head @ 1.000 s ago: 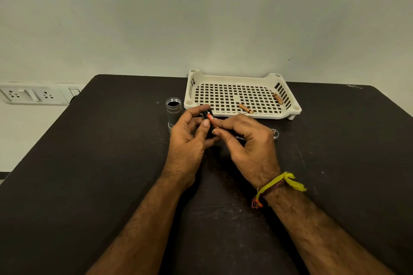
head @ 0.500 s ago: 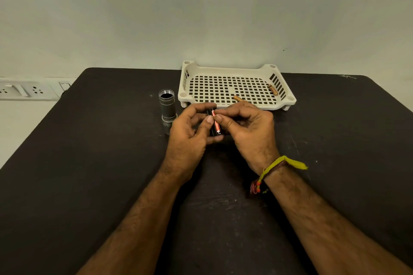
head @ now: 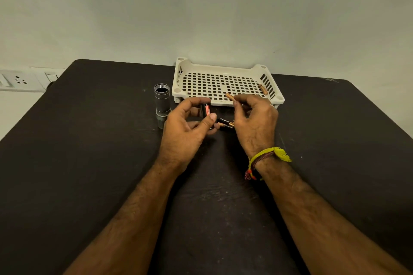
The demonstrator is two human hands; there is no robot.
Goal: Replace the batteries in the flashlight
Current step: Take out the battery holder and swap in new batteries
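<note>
My left hand (head: 186,128) grips a black battery holder (head: 206,111) with a red-labelled battery showing in it. My right hand (head: 254,121) is just to its right, fingers curled. Two black-and-copper batteries (head: 225,123) lie side by side between the hands, their right ends tucked under my right thumb. The silver flashlight body (head: 162,105) stands upright on the table, open end up, left of my left hand. A cream perforated tray (head: 183,73) behind the hands holds a copper battery (head: 229,96) near its front edge and another battery (head: 262,89) at its right.
The work surface is a dark table (head: 89,163) against a pale wall. A wall socket plate (head: 20,79) sits off the table's far left corner. A yellow thread band (head: 268,156) is tied on my right wrist.
My right hand has drawn back to the right from the holder, and the hands have parted. The two black-and-copper batteries now show between them. The view has tilted down a little.
</note>
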